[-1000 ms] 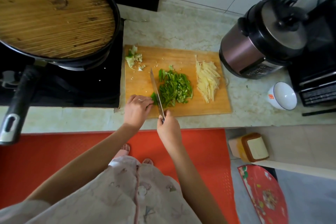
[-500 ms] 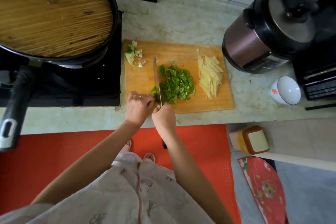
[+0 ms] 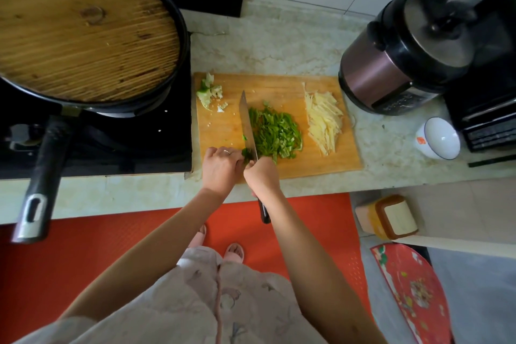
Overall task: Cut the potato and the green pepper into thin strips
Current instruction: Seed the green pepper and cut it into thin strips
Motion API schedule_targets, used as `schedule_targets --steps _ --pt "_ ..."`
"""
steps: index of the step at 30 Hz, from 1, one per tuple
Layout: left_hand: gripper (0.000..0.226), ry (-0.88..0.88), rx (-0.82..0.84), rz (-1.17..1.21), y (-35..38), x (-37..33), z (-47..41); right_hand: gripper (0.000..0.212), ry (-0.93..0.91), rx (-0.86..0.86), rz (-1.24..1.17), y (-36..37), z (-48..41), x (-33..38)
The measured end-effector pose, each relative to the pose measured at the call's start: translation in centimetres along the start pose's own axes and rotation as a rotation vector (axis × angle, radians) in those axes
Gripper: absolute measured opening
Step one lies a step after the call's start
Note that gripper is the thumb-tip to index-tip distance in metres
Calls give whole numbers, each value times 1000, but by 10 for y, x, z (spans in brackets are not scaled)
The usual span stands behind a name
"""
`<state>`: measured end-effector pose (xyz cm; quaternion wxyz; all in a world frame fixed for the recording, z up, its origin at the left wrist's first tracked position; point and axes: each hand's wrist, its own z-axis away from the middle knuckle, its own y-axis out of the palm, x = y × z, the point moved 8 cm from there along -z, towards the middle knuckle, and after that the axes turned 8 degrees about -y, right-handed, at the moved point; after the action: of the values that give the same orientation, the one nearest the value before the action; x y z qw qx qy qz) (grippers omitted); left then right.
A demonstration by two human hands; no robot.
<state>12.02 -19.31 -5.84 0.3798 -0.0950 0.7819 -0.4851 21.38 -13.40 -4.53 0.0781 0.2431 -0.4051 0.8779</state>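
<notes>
Pale marbled kitchen counter seen from above, with a red floor mat below its near edge. At far left, a black pan under a wooden lid sits on a dark hob. Just right of it lies a wooden cutting board, with pale pepper scraps at its back left corner. At the board's near edge the left hand, fingers curled, pins the last piece of green pepper, a small dark stub touching the blade. The knife stands edge-down on the board, tip pointing away, its handle wrapped in the right hand, just beside the left. Right of the blade is a heap of green pepper strips. Further right, apart from it, is a heap of potato strips. Beyond the board stand a rice cooker and a white bowl. The potato looks finished and the pepper nearly so; the step in hand appears to be slicing the final stub. The next cut calls for drawing the left fingertips back from the blade, since little remains to hold.
</notes>
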Motion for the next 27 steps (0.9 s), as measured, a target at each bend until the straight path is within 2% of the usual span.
schedule_targets --steps 6,10,17,20,27 --pt "10 -50 52 153 0 4 1 16 -23 35 10 -5 -7 6" --pt "37 -78 117 190 3 8 -7 26 -26 -8 -31 0 -1 1" --pt "56 163 256 -54 3 1 -18 11 -21 45 -62 -7 -1 -3" --pt "54 170 271 -112 1 6 -21 12 -28 49 -52 -8 -2 -4" --pt "38 294 167 -95 -3 -2 -20 17 -57 59 34 -10 -7 0"
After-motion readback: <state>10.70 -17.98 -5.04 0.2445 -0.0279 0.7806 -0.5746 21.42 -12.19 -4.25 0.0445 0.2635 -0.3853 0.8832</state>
